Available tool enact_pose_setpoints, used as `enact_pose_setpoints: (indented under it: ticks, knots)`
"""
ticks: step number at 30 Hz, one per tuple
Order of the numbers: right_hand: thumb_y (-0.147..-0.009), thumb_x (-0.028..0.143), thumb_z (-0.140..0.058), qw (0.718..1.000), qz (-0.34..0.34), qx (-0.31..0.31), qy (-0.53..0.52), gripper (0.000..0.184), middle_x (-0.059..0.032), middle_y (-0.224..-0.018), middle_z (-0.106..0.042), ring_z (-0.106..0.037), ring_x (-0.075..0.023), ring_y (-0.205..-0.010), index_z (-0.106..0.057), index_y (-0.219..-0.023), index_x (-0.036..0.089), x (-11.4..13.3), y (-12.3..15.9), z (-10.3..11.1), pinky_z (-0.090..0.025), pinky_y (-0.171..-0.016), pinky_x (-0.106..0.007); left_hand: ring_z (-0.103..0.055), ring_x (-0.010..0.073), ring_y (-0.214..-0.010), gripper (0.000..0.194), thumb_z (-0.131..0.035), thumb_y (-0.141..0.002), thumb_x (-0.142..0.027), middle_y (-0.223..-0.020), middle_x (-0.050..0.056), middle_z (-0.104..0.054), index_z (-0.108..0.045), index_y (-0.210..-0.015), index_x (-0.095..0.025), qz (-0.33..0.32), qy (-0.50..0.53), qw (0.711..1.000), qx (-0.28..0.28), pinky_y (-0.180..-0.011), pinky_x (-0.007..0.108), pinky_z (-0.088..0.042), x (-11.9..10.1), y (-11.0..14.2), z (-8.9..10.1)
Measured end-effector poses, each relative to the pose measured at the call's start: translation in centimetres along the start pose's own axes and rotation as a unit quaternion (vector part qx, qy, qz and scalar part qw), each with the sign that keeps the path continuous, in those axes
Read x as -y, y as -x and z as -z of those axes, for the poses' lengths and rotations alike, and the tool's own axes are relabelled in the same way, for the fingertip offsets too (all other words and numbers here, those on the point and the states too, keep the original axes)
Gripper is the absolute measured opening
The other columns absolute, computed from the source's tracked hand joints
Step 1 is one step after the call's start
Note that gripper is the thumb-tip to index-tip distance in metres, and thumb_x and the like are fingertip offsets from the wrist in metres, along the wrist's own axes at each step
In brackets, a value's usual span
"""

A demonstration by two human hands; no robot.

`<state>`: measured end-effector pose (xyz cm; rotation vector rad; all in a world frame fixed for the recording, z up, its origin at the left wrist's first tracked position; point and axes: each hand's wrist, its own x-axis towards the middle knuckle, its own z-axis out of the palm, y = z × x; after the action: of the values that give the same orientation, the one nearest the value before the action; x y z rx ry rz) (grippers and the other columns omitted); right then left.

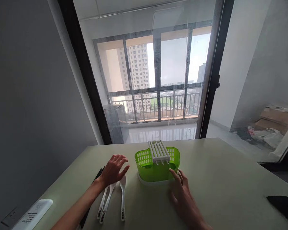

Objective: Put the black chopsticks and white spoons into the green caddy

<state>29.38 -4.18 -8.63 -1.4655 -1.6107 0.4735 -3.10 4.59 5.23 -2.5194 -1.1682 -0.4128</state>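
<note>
A green utensil holder [147, 174] with perforated sides and a white base stands upright on the table. Across its middle sits a white slotted rack [158, 150] with small hooks at the front. At the holder's front right corner, my right hand [183, 188] has its fingers against the side; part of it is blurred. My left hand [114, 167] hovers to the left of the holder, fingers spread and nothing in them. Beneath it lie three white spoons [123, 198], their heads partly hidden by the hand. Dark chopsticks [99, 173] lie alongside, mostly covered by my left forearm.
The pale table [220, 179] reaches to a glass door in a dark frame. Near its left edge is a white power strip or box [36, 212] with print on it. A black flat object [283, 204] lies at the right edge. Cardboard [276, 118] and bags are on the floor beyond.
</note>
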Motion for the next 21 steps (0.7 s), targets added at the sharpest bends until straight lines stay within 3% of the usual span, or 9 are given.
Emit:
enact_pose_setpoints:
  ticks: [4, 6, 9, 12, 16, 21]
  knots:
    - [-0.091, 0.02, -0.049, 1.0, 0.008, -0.002, 0.003, 0.073, -0.0048, -0.163, -0.014, -0.022, -0.0324, -0.153, -0.026, -0.155, 0.044, -0.1, 0.0, -0.1, -0.052, -0.103, -0.048, -0.057, 0.0264, -0.112, 0.021, -0.041, -0.103, -0.027, -0.122, 0.013, -0.061, -0.054, -0.118, -0.02, 0.068, 0.053, 0.985, -0.15, -0.097, 0.045, -0.046, -5.4, -3.9, 1.5]
    - [-0.092, 0.021, -0.049, 1.0, 0.004, -0.009, 0.008, 0.071, -0.0055, -0.164, -0.015, -0.025, -0.0335, -0.152, -0.027, -0.155, 0.043, -0.1, 0.0, -0.2, -0.054, -0.1, -0.048, -0.053, 0.0278, -0.122, 0.025, -0.046, -0.101, -0.028, -0.132, 0.015, -0.056, -0.051, -0.124, -0.02, 0.058, 0.08, 0.977, -0.191, -0.102, 0.047, -0.045, -8.8, -5.8, 2.3]
    - [-0.093, 0.022, -0.049, 1.0, 0.009, -0.013, 0.015, 0.068, -0.0057, -0.164, -0.015, -0.027, -0.0339, -0.152, -0.028, -0.154, 0.043, -0.2, 0.0, -0.2, -0.054, -0.1, -0.049, -0.038, 0.0313, -0.142, 0.039, -0.052, -0.098, -0.032, -0.149, 0.016, -0.046, -0.048, -0.135, -0.021, 0.027, 0.088, 0.974, -0.206, -0.113, 0.052, -0.038, -13.8, -8.2, 3.1]
    - [-0.092, 0.022, -0.05, 0.999, 0.024, -0.007, 0.02, 0.071, -0.0061, -0.164, -0.015, -0.027, -0.0332, -0.152, -0.025, -0.155, 0.042, -0.3, 0.0, 0.1, -0.054, -0.101, -0.049, -0.033, 0.0363, -0.147, 0.05, -0.056, -0.096, -0.04, -0.154, 0.016, -0.044, -0.048, -0.141, -0.02, 0.009, 0.062, 0.984, -0.168, -0.118, 0.06, -0.03, -17.0, -9.8, 2.5]
    - [-0.092, 0.023, -0.049, 0.999, 0.02, -0.027, 0.012, 0.074, -0.0065, -0.164, -0.016, -0.029, -0.0312, -0.15, -0.018, -0.157, 0.043, 0.1, 0.0, 0.5, -0.052, -0.104, -0.05, -0.049, 0.0338, -0.138, 0.049, -0.053, -0.098, -0.039, -0.145, 0.016, -0.058, -0.052, -0.14, -0.016, 0.013, 0.04, 0.989, -0.143, -0.12, 0.058, -0.031, -17.2, -10.9, 0.7]
    - [-0.093, 0.024, -0.045, 0.998, -0.003, -0.059, -0.012, 0.073, -0.0071, -0.163, -0.019, -0.033, -0.0297, -0.149, -0.015, -0.158, 0.039, 1.2, 0.0, 0.8, -0.047, -0.11, -0.051, -0.053, 0.0322, -0.135, 0.045, -0.052, -0.097, -0.035, -0.145, 0.012, -0.06, -0.057, -0.139, -0.018, 0.029, 0.01, 0.991, -0.129, -0.115, 0.056, -0.037, -12.0, -10.5, 0.5]
